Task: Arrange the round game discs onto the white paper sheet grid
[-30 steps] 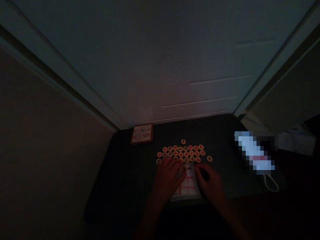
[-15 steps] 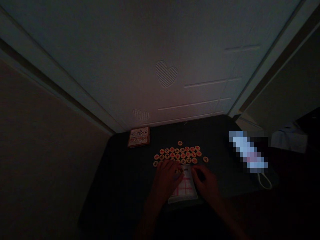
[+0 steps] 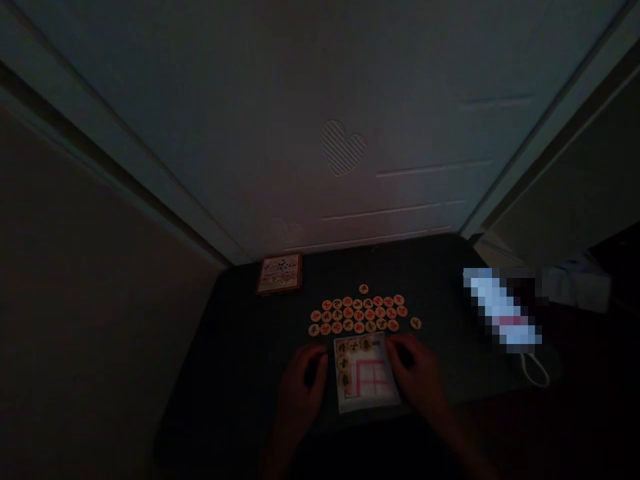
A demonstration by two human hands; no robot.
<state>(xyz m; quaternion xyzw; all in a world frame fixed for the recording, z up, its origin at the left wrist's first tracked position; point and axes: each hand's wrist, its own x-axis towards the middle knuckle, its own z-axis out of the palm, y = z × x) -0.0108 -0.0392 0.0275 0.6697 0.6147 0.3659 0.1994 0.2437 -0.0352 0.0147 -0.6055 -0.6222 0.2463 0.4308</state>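
A small white box (image 3: 370, 377) with a red grid printed inside sits on the dark table (image 3: 240, 347) in front of me. Several round wooden chess pieces lie along its top and left inner edges. My left hand (image 3: 303, 383) rests just left of the box with its fingers curled. My right hand (image 3: 417, 373) touches the box's right edge, fingers bent. Behind the box, several round game pieces (image 3: 357, 315) with red and black marks lie in rows.
A square box lid (image 3: 280, 273) with a printed pattern lies at the table's back left. A blurred white object (image 3: 503, 310) with a cord loop (image 3: 535, 370) sits at the right. A pale door with heart shapes stands behind the table. The room is very dark.
My left hand has drawn back off the box to its left side, uncovering pieces placed inside. My right hand stays at the box's right edge.
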